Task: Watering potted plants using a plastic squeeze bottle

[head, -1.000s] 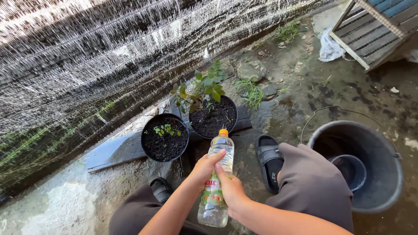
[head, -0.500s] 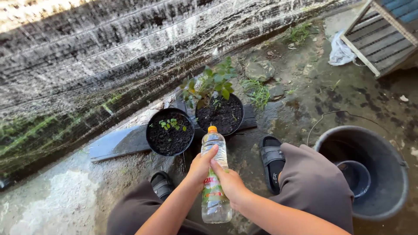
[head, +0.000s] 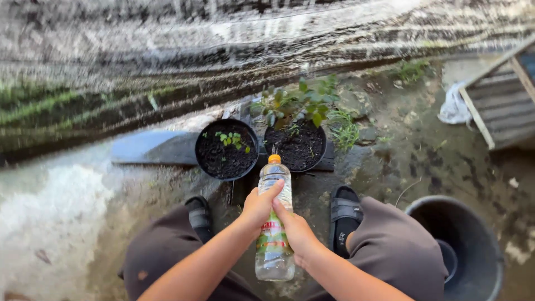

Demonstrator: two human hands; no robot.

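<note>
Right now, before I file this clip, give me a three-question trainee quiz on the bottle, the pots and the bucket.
1. True or false: the orange cap is on the clear plastic bottle.
2. Which round black pot holds the taller plant: A the left pot, B the right pot?
3. What is inside the large grey bucket?

Key: 1 true; both the left hand and right hand have a grip on it. 2 B. 3 A smaller dark tub.

Outdoor home yard/garden corner: wet concrete ground point(head: 434, 161), shade netting point(head: 167, 67), potted seedlings point(head: 227, 155), bucket point(head: 473, 245).
</note>
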